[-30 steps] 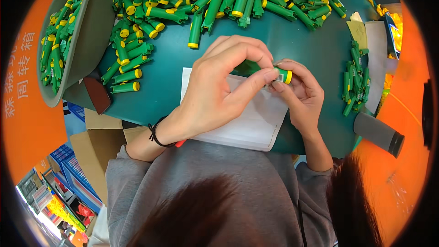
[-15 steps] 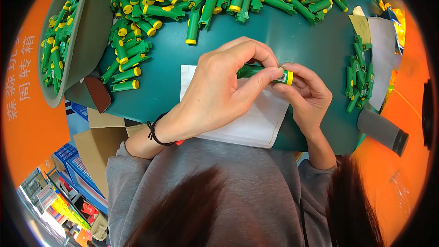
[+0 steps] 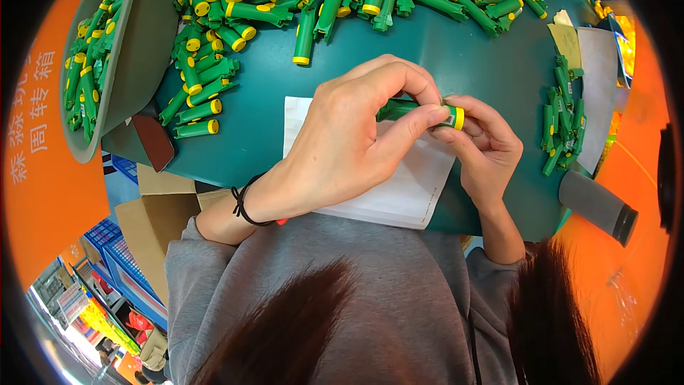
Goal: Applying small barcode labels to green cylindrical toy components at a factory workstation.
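The green tube (image 3: 396,110) is up in both hands, over the white sheet (image 3: 399,196) at the near edge of the desk (image 3: 263,75). The left hand (image 3: 349,132) is closed on it, thumb on the near side and bent fingers on the far side. The right hand (image 3: 490,144) is curled in, with its thumb and first finger closed on the end by the yellow cap (image 3: 459,118). A sticker (image 3: 449,120) is on the tube by that cap, so that bit looks done, but the tube is not yet put down. A small pile (image 3: 563,117) lies by the right edge, and some tubes there show pale stickers too. A big heap (image 3: 331,8) fills the far edge, so lots look left, if those have no stickers; I can't tell. More tubes sit in the gray bin (image 3: 139,64) at the left edge. The left hand hides the tube's other end, fingers cover part of the sticker, and the top of the view cuts off the heap.
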`<state>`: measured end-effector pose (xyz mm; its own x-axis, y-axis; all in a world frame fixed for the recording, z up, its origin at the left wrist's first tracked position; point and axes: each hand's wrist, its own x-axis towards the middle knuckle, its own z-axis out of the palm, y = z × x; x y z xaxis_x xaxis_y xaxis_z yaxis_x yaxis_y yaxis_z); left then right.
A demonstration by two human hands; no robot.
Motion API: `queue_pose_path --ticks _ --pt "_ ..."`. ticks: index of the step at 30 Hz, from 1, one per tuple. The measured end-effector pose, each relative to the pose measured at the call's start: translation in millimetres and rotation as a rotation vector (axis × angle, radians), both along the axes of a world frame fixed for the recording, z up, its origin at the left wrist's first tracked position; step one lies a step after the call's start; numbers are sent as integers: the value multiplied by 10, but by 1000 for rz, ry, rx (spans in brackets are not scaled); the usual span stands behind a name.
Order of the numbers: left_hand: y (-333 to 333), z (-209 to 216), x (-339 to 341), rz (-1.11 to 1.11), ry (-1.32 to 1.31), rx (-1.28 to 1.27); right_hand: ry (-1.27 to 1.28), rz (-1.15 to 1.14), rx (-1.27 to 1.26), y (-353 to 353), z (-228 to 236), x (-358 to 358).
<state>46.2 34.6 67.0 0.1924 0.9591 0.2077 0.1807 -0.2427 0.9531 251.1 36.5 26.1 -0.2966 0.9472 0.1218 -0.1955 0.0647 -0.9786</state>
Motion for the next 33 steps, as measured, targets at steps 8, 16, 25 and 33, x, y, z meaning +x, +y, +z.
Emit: queue_pose_path --ticks 8,16,25,33 --pt "-11 -24 -41 -1 -1 -10 -59 13 1 -2 0 16" --pt "-4 -7 -30 -11 29 -41 -55 29 15 -4 16 25" --pt "-16 -3 -16 -15 27 1 -34 29 -5 -7 18 26" --pt "-1 38 -15 16 84 65 -61 10 -44 -1 14 16"
